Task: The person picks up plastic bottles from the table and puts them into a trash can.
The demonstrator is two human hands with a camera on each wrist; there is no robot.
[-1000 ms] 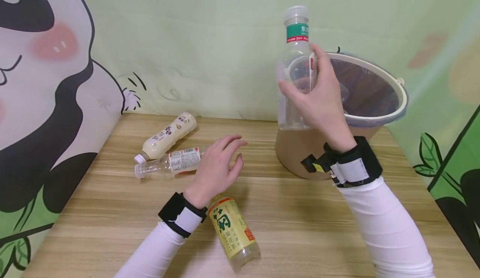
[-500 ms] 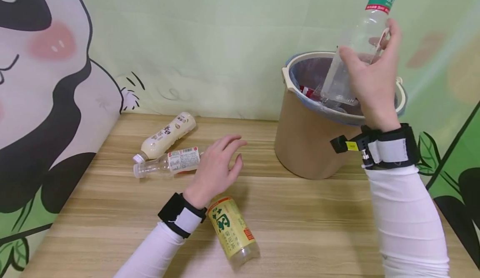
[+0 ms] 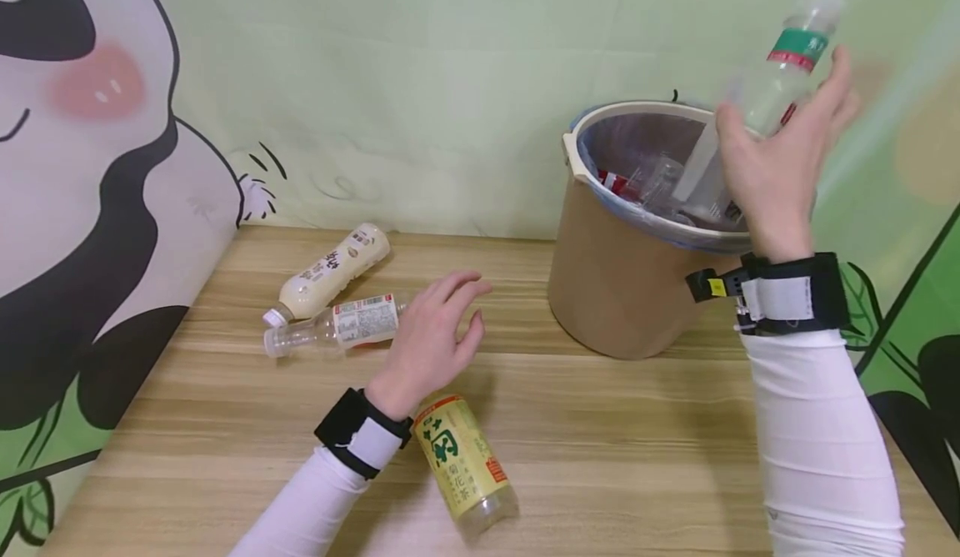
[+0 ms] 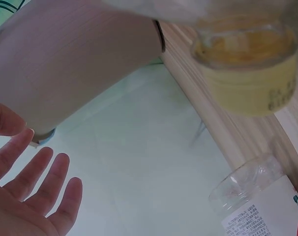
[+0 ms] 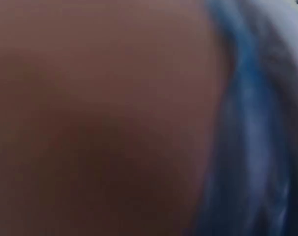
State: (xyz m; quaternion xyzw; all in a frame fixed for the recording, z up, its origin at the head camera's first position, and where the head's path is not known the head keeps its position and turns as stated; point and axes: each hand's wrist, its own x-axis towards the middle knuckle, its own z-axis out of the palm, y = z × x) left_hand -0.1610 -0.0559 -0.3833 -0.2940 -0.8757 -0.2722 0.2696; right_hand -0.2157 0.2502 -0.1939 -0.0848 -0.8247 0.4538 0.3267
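Note:
A clear plastic bottle (image 3: 795, 52) with a green and red neck band leans over the bin, its lower end inside. My right hand (image 3: 787, 161) is around it, thumb and fingers spread wide, and the bottle sits lower between them. The brown bin (image 3: 615, 282) has a blue liner and pale rim, with several clear bottles inside. My left hand (image 3: 431, 336) hovers with loosely bent fingers and holds nothing, beside a clear bottle (image 3: 367, 321) lying on the table. Below the left wrist lies a yellow-labelled tea bottle (image 3: 465, 465); its cap end (image 4: 252, 73) shows in the left wrist view.
A cream-coloured bottle (image 3: 333, 273) lies on the wooden table (image 3: 225, 457), touching or close to the clear one. Behind the table hangs a green panda-print cloth (image 3: 420, 98). The right wrist view is blurred, filled by the bin wall (image 5: 100, 98) and liner (image 5: 257, 147).
My right hand has carried the clear bottle rightward over the bin, tilting it. The bottle has slid down between the fingers, which are now wider apart. My left hand has stayed still.

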